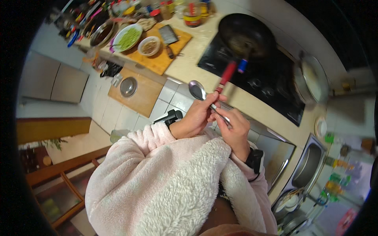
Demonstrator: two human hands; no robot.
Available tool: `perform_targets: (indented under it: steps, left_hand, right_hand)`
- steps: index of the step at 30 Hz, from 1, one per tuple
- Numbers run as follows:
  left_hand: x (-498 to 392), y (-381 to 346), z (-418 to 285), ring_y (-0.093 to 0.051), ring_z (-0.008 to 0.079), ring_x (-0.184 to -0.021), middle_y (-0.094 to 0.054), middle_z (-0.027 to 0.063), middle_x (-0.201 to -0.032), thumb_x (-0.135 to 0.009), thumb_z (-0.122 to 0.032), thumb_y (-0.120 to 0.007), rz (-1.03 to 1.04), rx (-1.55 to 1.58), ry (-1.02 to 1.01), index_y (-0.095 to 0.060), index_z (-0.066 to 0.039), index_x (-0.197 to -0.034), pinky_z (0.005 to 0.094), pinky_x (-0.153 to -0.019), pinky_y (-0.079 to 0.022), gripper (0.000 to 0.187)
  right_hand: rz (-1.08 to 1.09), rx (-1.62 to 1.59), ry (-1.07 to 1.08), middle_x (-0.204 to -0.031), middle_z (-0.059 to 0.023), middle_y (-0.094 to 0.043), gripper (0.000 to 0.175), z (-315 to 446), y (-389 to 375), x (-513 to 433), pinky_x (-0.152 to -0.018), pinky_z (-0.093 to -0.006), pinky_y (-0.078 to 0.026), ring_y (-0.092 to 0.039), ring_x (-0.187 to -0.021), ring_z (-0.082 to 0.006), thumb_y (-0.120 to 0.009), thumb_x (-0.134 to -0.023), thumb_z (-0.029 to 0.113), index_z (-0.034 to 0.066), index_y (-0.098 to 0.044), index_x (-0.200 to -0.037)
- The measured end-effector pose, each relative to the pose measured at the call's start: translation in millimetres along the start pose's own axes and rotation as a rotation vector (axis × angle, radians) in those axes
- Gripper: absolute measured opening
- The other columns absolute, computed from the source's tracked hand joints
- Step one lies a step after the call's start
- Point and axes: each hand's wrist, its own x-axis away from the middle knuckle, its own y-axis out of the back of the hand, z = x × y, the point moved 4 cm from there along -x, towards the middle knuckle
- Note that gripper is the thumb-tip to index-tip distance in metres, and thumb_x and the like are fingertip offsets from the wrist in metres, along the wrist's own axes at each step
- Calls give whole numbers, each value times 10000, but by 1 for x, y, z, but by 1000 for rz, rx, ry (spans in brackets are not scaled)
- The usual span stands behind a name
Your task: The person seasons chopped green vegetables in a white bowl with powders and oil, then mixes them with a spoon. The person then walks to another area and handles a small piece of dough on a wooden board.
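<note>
Both of my hands meet on a metal spoon [197, 89] in front of my body. My left hand [198, 115] has its thumb and fingers around the spoon's handle near the bowl, which points up and to the left. My right hand [234, 126] pinches the handle's lower end. Just beyond my left fingertips is the red handle of a black wok [248, 35], which stands on the black glass hob [274, 85]. A blue-handled utensil [242, 65] rests in the wok. A dark strap is on each wrist.
Left of the hob, a wooden cutting board [161, 63] bears a cleaver [168, 34], a bowl of chopped food [149, 46] and a bowl of chopped greens [127, 38]. Jars and bottles line the back. At right are a lidded pot [311, 78] and a sink [307, 162].
</note>
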Motion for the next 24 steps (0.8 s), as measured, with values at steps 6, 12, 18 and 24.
perform_targets:
  steps: [6,12,18,24]
  left_hand:
    - [-4,120,-107,-446,67,-519,-536,-8,-682,-1063,-349,-518,-181,161,-276,-610,-27,-972,219,-468,-331,346]
    - [-28,179,-155,-488,75,-524,-556,7,-674,-1034,-296,-577,-212,75,-442,-624,-22,-1027,221,-466,-338,278]
    - [-12,321,-219,-524,57,-559,-593,-15,-695,-952,-219,-706,-680,-497,-580,-600,-37,-1199,210,-498,-416,325]
    - [-39,505,-330,-530,72,-568,-588,-16,-704,-911,-233,-756,-1059,-628,-687,-550,23,-1341,226,-511,-410,542]
  right_hand:
    - [-114,-990,-668,-842,-25,-592,289,-8,-185,-52,-552,-200,-327,-443,-644,-60,-483,-1075,224,-21,-581,-1195]
    - [-35,-1031,-660,-831,-36,-607,300,-14,-253,-105,-548,-186,-332,-457,-633,-51,-464,-1079,220,-27,-596,-1187]
    - [-27,-832,-581,-881,-62,-660,286,-52,-286,-181,-541,-165,-349,-487,-630,-33,-478,-1075,198,-18,-615,-1204]
    - [134,-592,-509,-893,-41,-688,255,-74,-372,-248,-563,-172,-377,-508,-650,-29,-512,-1060,152,-33,-644,-1177]
